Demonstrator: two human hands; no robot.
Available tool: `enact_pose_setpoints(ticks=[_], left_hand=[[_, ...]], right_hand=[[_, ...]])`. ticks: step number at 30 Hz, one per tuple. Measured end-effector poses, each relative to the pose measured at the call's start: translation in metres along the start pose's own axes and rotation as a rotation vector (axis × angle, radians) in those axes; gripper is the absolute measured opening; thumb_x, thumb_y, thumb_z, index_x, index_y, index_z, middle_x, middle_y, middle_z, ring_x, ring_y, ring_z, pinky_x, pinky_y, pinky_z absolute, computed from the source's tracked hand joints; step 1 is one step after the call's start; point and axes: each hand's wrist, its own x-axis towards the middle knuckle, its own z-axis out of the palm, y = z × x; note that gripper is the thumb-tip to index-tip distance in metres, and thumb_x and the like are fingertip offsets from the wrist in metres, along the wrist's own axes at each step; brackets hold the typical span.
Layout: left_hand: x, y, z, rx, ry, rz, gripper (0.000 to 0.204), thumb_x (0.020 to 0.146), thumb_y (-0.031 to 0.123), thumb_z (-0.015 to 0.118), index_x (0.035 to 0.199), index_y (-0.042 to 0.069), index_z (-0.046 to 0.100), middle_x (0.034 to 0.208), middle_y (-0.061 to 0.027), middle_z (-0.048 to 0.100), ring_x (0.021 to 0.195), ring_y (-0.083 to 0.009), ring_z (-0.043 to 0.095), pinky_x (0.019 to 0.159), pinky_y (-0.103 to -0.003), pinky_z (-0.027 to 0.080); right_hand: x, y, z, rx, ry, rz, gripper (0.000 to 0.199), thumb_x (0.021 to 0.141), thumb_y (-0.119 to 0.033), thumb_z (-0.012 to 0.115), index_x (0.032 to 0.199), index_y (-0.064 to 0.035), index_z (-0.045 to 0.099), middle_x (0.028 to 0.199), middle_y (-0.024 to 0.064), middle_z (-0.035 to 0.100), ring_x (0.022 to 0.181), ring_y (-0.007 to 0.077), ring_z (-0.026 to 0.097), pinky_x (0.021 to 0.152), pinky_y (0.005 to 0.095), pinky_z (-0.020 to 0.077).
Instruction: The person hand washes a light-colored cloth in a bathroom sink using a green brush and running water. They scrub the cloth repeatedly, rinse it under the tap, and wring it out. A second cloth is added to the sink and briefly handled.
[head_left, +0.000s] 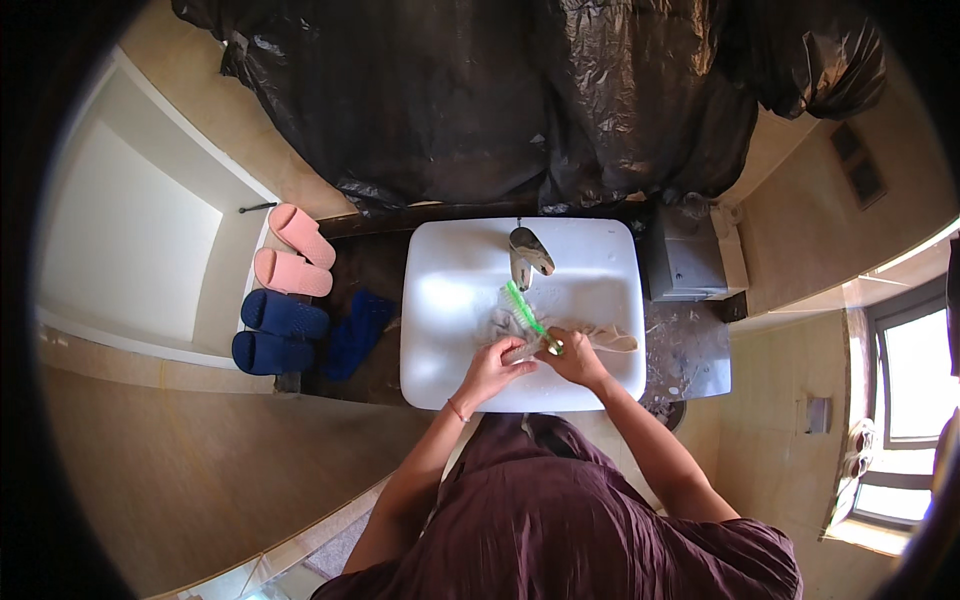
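Note:
Over the white sink [440, 300], my left hand [492, 367] grips a wet beige cloth item [522, 349] at its near end. The rest of that cloth [610, 338] trails to the right across the basin. My right hand [573, 358] holds a green brush [521, 305] by its handle, bristle head pointing up toward the tap. Both hands meet near the middle front of the basin. A chrome tap [528, 254] stands at the back of the sink.
Left of the sink, on the dark counter, lie a pair of pink slippers [296, 250], a pair of navy slippers [280, 330] and a blue cloth [357, 332]. A grey box [688, 258] sits to the right. Black plastic sheeting [520, 90] covers the wall behind.

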Motion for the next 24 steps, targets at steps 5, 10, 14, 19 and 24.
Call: enact_pose_setpoints(ticks=[5, 10, 14, 19, 24], left_hand=[[0.014, -0.009, 0.001, 0.41, 0.225, 0.108, 0.024, 0.068, 0.006, 0.071, 0.088, 0.008, 0.057, 0.078, -0.0088, 0.056, 0.065, -0.0263, 0.056, 0.06, -0.036, 0.047], [0.022, -0.041, 0.012, 0.444, 0.494, 0.05, 0.017, 0.07, 0.002, 0.067, 0.083, 0.007, 0.057, 0.077, -0.0085, 0.053, 0.066, -0.0256, 0.058, 0.058, -0.037, 0.047], [0.018, -0.074, -0.006, 0.421, 0.497, -0.033, 0.01, 0.072, 0.003, 0.065, 0.082, 0.006, 0.061, 0.077, -0.0092, 0.059, 0.066, -0.0255, 0.059, 0.06, -0.035, 0.048], [0.017, -0.066, -0.041, 0.424, 0.403, 0.014, 0.015, 0.069, 0.004, 0.072, 0.081, 0.005, 0.064, 0.073, -0.0103, 0.058, 0.063, -0.0257, 0.059, 0.058, -0.035, 0.048], [0.024, -0.04, -0.084, 0.398, 0.379, 0.066, 0.018, 0.065, -0.005, 0.072, 0.08, 0.004, 0.065, 0.072, -0.0112, 0.057, 0.061, -0.0232, 0.058, 0.056, -0.033, 0.045]], right_hand=[[0.001, -0.046, -0.027, 0.076, -0.07, -0.052, 0.027, 0.076, -0.023, 0.067, 0.08, 0.0023, 0.059, 0.07, 0.0209, 0.059, 0.063, 0.0359, 0.058, 0.06, 0.0404, 0.0451], [0.003, -0.08, -0.062, 0.144, -0.006, -0.125, 0.02, 0.077, -0.015, 0.065, 0.082, 0.0031, 0.058, 0.066, 0.016, 0.058, 0.059, 0.0221, 0.056, 0.058, 0.0344, 0.0448], [0.007, -0.082, -0.082, 0.363, 0.069, -0.115, 0.02, 0.08, -0.011, 0.064, 0.092, 0.004, 0.061, 0.069, 0.0077, 0.059, 0.065, 0.0102, 0.052, 0.058, 0.0291, 0.0447], [0.018, -0.057, -0.114, 0.037, 0.187, -0.155, 0.021, 0.079, -0.015, 0.07, 0.084, 0.0011, 0.059, 0.067, 0.0087, 0.054, 0.063, 0.0123, 0.047, 0.058, 0.031, 0.0424], [0.02, -0.03, -0.128, -0.01, 0.279, -0.035, 0.018, 0.077, -0.01, 0.07, 0.087, 0.0009, 0.059, 0.072, 0.0103, 0.061, 0.067, 0.0146, 0.055, 0.063, 0.0303, 0.0458]])
